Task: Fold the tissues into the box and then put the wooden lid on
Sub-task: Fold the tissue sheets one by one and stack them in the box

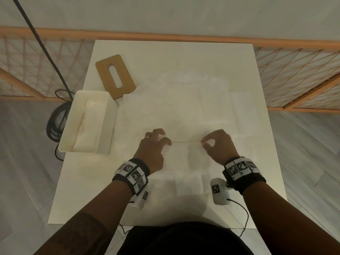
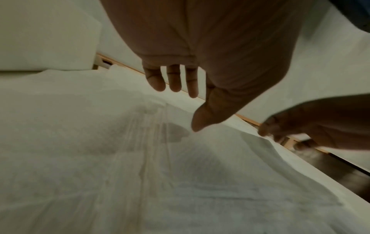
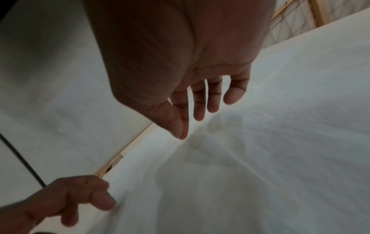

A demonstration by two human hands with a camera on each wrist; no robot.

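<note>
White table (image 1: pixel 257 199) held spread tissues (image 1: pixel 184 107); left hand (image 1: pixel 152 150) hovered with fingers loosely curled and empty, while right hand (image 1: pixel 219 144) pinched a tissue edge.

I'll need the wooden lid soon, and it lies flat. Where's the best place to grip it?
Probably the wooden lid by its long edges, from above; it lies flat, its near corner beside the box. The slot also offers a finger hold.

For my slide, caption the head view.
Both hands, left hand and right hand, work a tissue; box open.
</note>
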